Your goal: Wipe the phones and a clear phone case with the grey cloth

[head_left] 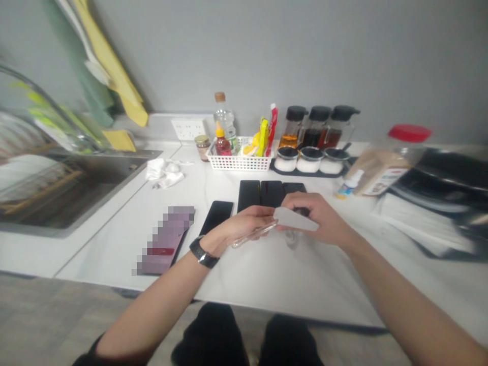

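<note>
Over the front of the counter my two hands meet, both closed. My left hand [247,223], with a dark watch on its wrist, grips what looks like a clear phone case [254,236] by its edge. In my right hand [318,216] is a pale grey, flat piece [295,219]; its kind is not plain, and a dark part shows behind it, half covered by the fingers. Just behind my hands several dark phones [249,195] lie side by side. Another black phone [217,216] rests by my left wrist, with a purplish, pixelated phone-shaped thing [168,241] further left.
On the left is a sink [125,178] with a dish rack, and crumpled tissue [165,172] beside it. A white basket [240,162] of bottles, seasoning jars [310,160] and a red-lidded jar [389,162] stand at the back. White folded paper [415,223] lies right.
</note>
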`<state>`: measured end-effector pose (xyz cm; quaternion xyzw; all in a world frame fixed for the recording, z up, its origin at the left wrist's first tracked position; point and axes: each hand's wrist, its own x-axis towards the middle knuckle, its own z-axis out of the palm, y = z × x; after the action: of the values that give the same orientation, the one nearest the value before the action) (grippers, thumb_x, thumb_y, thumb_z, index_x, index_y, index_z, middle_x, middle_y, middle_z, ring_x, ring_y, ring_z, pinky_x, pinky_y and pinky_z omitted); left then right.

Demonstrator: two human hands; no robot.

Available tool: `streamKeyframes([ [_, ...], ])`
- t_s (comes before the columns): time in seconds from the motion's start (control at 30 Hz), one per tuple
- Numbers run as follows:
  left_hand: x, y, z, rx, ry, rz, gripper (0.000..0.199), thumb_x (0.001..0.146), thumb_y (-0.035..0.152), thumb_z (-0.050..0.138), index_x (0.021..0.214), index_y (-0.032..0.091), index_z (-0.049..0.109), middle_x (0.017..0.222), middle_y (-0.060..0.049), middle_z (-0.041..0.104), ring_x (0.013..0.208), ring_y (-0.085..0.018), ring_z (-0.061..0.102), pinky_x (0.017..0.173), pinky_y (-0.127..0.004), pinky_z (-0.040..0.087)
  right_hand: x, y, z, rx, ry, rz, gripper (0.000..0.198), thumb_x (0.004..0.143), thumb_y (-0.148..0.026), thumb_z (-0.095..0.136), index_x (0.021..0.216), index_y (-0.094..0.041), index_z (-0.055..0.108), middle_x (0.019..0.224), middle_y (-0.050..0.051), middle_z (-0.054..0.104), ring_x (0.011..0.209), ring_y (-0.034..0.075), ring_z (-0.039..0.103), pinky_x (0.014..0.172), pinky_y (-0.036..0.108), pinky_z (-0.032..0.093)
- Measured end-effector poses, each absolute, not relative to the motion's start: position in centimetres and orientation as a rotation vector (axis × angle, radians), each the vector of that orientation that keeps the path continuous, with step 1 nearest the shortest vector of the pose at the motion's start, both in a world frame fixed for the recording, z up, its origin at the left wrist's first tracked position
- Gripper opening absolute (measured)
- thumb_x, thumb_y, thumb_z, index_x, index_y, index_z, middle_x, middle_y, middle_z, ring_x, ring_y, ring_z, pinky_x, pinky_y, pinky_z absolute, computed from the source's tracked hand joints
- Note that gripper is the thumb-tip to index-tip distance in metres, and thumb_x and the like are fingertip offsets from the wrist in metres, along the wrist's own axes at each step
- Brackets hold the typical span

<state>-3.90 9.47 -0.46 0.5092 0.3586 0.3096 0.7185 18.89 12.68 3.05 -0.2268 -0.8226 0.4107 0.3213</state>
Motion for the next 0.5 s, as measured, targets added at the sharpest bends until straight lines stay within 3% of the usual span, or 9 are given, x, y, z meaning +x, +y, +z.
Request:
streamKeyframes([
  [0.13, -3.9, 9.5, -0.1, 1.164, 0.813, 0.698, 0.044, 0.087, 0.049, 0.084, 0.113, 0.014, 0.079, 0.07, 0.003, 0.059, 0.054, -0.007, 0.039, 0.051, -0.023, 0.027, 19.7, 13.5, 3.5, -0.559, -2.181, 1.151, 0.033, 0.087, -0.054, 0.088, 0.087, -0.021, 0.083, 0.08, 0.003, 0.078, 0.071, 0.017, 0.067, 0.064, 0.029, 0.051],
  [0.23, -3.7, 9.7, -0.5, 1.166, 0.83, 0.697, 0.03, 0.085, 0.041, 0.084, 0.099, 0.014, 0.078, 0.064, 0.004, 0.056, 0.053, -0.007, 0.041, 0.051, -0.023, 0.03, 19.4, 13.3, 3.4, -0.551, -2.222, 1.122, 0.033, 0.09, -0.054, 0.085, 0.09, -0.021, 0.084, 0.083, 0.003, 0.078, 0.073, 0.017, 0.068, 0.068, 0.03, 0.053],
  [0.33, -3.5, 9.8, -1.4, 1.178, 0.849, 0.708, 0.013, 0.074, 0.02, 0.08, 0.086, 0.015, 0.078, 0.067, 0.0, 0.065, 0.057, -0.01, 0.053, 0.056, -0.023, 0.039, 18.8, 12.5, 3.3, -0.528, -2.302, 1.067, 0.026, 0.089, -0.048, 0.087, 0.098, -0.023, 0.086, 0.093, 0.004, 0.081, 0.08, 0.018, 0.071, 0.074, 0.03, 0.055],
  [0.5, -3.2, 9.7, -1.6, 1.114, 0.838, 0.699, 0.036, 0.071, 0.011, 0.077, 0.106, 0.015, 0.082, 0.092, -0.006, 0.08, 0.069, -0.013, 0.068, 0.066, -0.023, 0.05, 19.6, 13.2, 3.4, -0.55, -2.319, 1.097, 0.025, 0.084, -0.045, 0.09, 0.097, -0.024, 0.087, 0.092, 0.004, 0.084, 0.08, 0.02, 0.075, 0.073, 0.031, 0.057],
])
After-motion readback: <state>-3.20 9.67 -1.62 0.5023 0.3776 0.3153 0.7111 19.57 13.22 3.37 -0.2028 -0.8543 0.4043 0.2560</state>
